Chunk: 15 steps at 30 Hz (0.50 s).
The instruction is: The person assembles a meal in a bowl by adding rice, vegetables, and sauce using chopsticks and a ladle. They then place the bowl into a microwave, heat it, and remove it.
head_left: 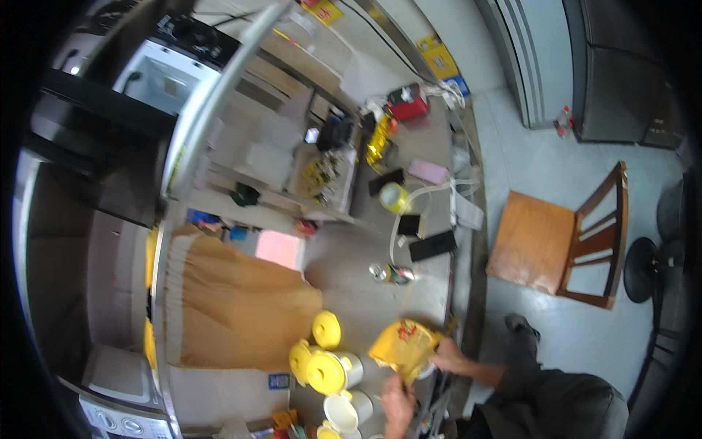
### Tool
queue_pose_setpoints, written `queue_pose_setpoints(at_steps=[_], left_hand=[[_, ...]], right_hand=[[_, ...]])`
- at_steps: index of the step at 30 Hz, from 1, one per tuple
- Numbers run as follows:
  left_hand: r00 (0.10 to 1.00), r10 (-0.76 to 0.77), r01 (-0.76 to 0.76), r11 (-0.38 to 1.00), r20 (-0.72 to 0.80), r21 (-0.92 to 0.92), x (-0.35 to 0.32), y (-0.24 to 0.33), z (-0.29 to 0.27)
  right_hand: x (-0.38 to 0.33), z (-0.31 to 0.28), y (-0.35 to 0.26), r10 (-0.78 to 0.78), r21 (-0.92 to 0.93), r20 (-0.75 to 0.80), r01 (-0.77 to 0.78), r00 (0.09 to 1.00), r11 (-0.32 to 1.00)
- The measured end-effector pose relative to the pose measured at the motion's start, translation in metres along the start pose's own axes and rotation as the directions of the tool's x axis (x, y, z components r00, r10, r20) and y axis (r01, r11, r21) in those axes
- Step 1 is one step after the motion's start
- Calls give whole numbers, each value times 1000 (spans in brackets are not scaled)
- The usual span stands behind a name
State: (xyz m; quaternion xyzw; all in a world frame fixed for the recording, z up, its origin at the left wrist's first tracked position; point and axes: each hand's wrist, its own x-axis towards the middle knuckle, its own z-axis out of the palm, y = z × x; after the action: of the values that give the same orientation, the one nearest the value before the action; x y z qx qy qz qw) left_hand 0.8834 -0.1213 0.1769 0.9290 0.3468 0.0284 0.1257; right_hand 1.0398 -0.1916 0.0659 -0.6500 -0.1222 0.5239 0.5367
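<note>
A yellow bag (404, 347) with red marks on its upper face is held over the worktop near its edge. My left hand (398, 403) is closed on its lower corner. My right hand (448, 357) grips its right side, fingers wrapped round the edge. What the bag holds inside is hidden. Close to the left hand stand white canisters (352, 370) with yellow lids (325, 373), and a loose-looking yellow lid (327, 329) sits just beyond them. A white open-topped canister (341, 412) is also beside my left hand.
A drink can (390, 274) lies on the worktop (344, 256), with a black phone-like slab (432, 246), a tape roll (393, 196) and a pink slab (428, 171) farther off. Brown cardboard (234, 300) covers the left side. A wooden chair (532, 241) stands on the floor to the right.
</note>
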Motion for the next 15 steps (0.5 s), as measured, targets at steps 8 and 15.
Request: queue_pose_setpoints(at_steps=[8,15], left_hand=[[854,-348,85,826,-387,-556,24,-71,68],[801,-323,536,12,504,-844,-28,5,165]], right_hand=[[-18,2,0,15,391,-17,-7,1000,920],[12,32,18,62,689,-94,20,994,724]])
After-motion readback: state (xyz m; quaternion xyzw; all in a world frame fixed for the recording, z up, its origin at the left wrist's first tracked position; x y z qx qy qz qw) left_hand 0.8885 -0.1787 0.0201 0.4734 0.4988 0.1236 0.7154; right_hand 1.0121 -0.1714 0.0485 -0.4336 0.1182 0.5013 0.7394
